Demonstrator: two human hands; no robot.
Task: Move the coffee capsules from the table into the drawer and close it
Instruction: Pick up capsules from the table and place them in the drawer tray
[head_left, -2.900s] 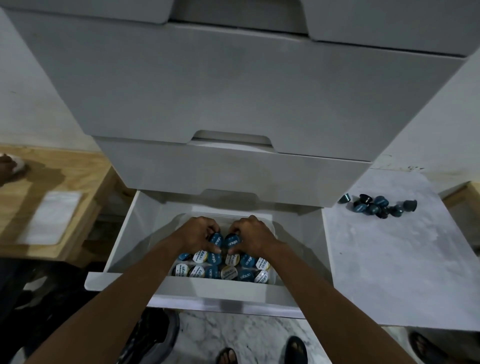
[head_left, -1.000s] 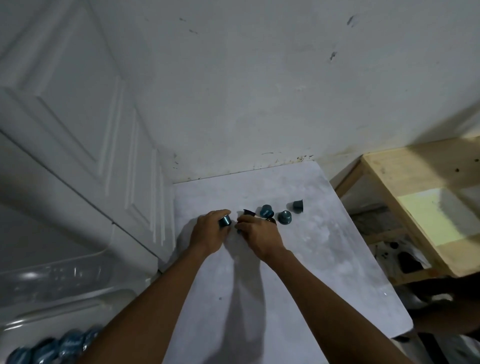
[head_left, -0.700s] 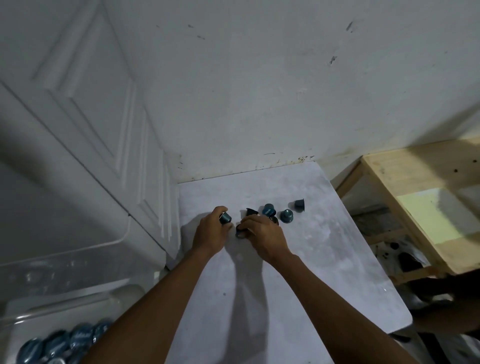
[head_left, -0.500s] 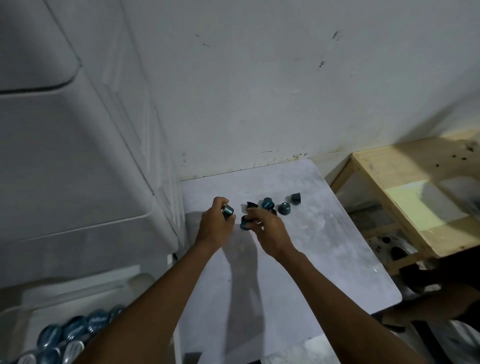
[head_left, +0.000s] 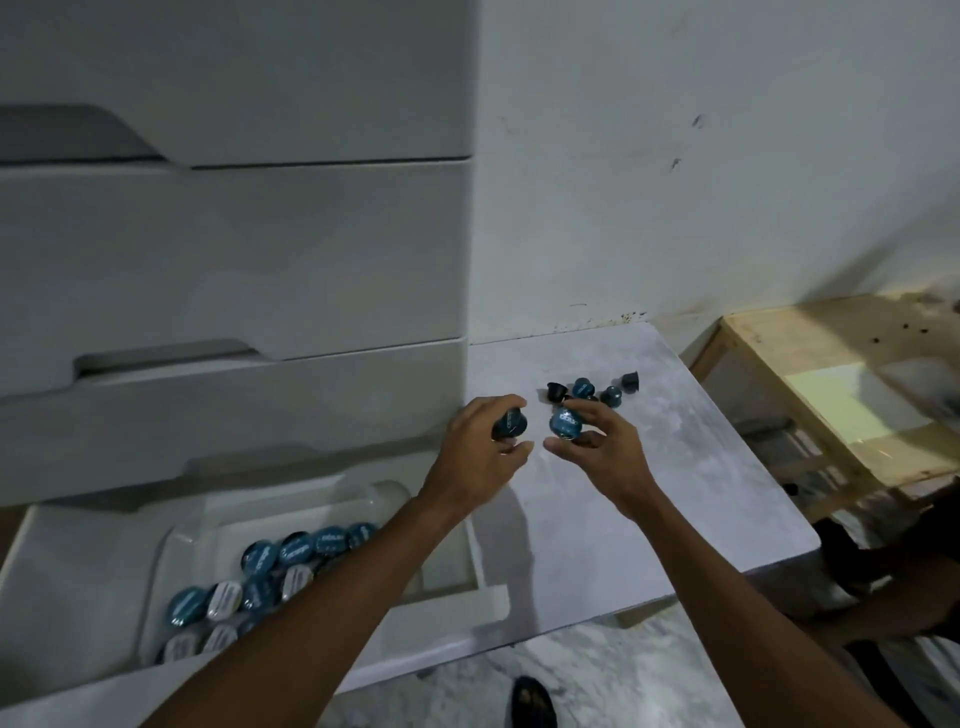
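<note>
My left hand (head_left: 483, 447) grips a dark blue coffee capsule (head_left: 510, 423) above the left edge of the grey marble table (head_left: 675, 493). Close beside it, my right hand (head_left: 597, 447) pinches another blue capsule (head_left: 565, 422). Several more capsules (head_left: 592, 391) lie loose on the table just beyond my fingers. The bottom drawer (head_left: 441, 613) of the white cabinet stands pulled out at lower left. Inside it sits a clear tray (head_left: 171, 551) with many blue and white capsules (head_left: 291, 556). My left forearm hides part of the drawer.
The white cabinet's upper drawers (head_left: 234, 260) are shut and rise to the left of the table. A white wall (head_left: 701, 182) backs the table. A wooden bench (head_left: 841, 395) stands to the right. Another person's arm (head_left: 893, 597) is at the right edge, a foot (head_left: 532, 704) below.
Both hands have lifted a capsule each off the table and drawn back toward me. My view has swung left and down, bringing the open drawer into sight.
</note>
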